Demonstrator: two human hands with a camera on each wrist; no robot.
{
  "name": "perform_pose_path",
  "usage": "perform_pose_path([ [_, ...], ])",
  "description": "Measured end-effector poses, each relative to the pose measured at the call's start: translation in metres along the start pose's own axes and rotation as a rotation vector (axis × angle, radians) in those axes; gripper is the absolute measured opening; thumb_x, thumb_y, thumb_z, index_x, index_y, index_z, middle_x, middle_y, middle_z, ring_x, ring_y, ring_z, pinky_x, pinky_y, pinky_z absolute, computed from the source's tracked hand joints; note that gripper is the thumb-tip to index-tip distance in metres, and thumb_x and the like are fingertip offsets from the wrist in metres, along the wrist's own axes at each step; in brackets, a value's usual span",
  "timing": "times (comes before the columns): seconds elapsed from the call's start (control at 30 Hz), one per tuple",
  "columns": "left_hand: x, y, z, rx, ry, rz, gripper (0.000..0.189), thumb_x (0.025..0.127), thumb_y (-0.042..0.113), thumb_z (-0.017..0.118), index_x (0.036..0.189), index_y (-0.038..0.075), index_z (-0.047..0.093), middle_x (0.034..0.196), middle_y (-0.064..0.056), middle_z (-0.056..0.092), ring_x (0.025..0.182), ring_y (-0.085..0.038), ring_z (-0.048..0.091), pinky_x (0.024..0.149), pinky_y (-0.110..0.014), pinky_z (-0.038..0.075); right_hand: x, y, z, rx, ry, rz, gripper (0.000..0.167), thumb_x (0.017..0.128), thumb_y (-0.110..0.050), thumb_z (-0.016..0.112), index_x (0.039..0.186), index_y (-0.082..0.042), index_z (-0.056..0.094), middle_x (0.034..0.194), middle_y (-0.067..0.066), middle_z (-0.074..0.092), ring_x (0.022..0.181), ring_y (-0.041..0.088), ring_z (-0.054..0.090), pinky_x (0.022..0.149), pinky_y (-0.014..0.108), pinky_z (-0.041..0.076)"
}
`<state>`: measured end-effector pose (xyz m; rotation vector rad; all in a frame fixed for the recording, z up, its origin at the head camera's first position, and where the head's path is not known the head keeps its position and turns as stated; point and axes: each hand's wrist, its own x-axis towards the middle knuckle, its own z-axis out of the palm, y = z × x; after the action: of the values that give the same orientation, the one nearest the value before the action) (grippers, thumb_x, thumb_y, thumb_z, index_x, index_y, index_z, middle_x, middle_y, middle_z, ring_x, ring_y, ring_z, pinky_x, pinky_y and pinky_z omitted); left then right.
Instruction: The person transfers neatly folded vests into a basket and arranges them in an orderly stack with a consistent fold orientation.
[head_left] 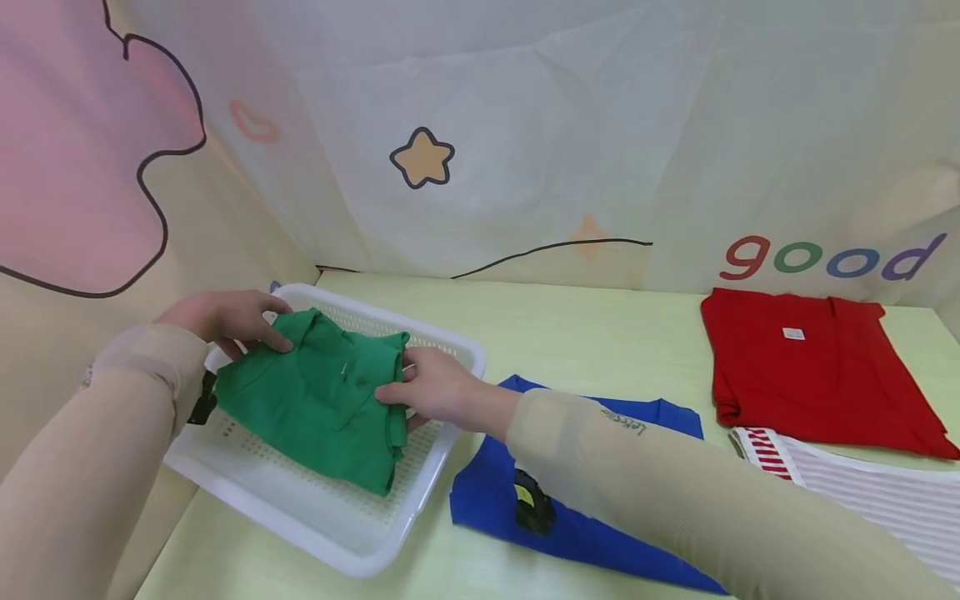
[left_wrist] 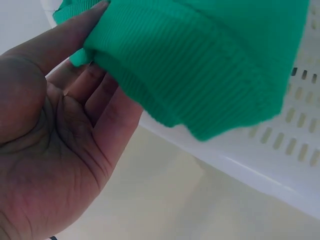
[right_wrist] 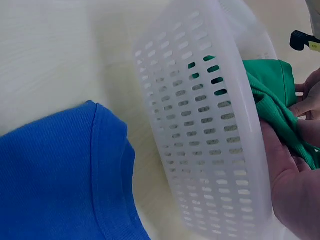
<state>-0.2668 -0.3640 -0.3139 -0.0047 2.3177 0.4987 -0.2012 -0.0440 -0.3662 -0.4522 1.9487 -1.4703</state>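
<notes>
A folded green garment (head_left: pixel 322 392) with ribbed edges lies tilted inside the white plastic basket (head_left: pixel 352 560). My left hand (head_left: pixel 232 321) pinches its left upper edge between thumb and fingers; the left wrist view shows the ribbed green cloth (left_wrist: pixel 190 65) in that hand (left_wrist: pixel 60 135). At the opposite edge, my right hand (head_left: pixel 435 383) grips the cloth near the basket's right rim. From the right wrist, the green cloth (right_wrist: pixel 272 95) shows past the slotted basket wall (right_wrist: pixel 200 125), with the right hand (right_wrist: pixel 295 175) on it.
Right of the basket lies a folded blue garment (head_left: pixel 480 483), partly under my right forearm. Farther right are a folded red garment (head_left: pixel 810 375) with a white label and a striped cloth (head_left: pixel 885 492). Printed sheets (head_left: pixel 525 150) wall the pale table (head_left: pixel 525 325) at back and left.
</notes>
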Motion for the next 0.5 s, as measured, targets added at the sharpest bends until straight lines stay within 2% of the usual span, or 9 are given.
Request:
perform_pose_path([
  [0.3,0.003,-0.002,0.003,-0.021,0.044,0.015,0.064,0.108,0.019,0.064,0.155,-0.012,0.032,0.145,-0.04,0.048,0.12,-0.048,0.065,0.093,-0.054,0.062,0.005,-0.001,-0.012,-0.033,0.025,0.03,0.041,0.105,-0.01,0.068,0.14,0.007,0.055,0.125,0.02,0.071,0.103,0.033,0.078,0.076,0.038,0.067],
  [0.5,0.007,-0.005,0.006,-0.013,0.051,0.019,0.063,0.107,0.019,0.065,0.154,-0.011,0.035,0.143,-0.038,0.049,0.114,-0.042,0.068,0.091,-0.054,0.063,0.007,-0.002,-0.002,0.055,0.0,0.038,0.042,0.101,-0.006,0.072,0.137,0.006,0.055,0.118,0.019,0.075,0.1,0.031,0.078,0.073,0.038,0.067],
])
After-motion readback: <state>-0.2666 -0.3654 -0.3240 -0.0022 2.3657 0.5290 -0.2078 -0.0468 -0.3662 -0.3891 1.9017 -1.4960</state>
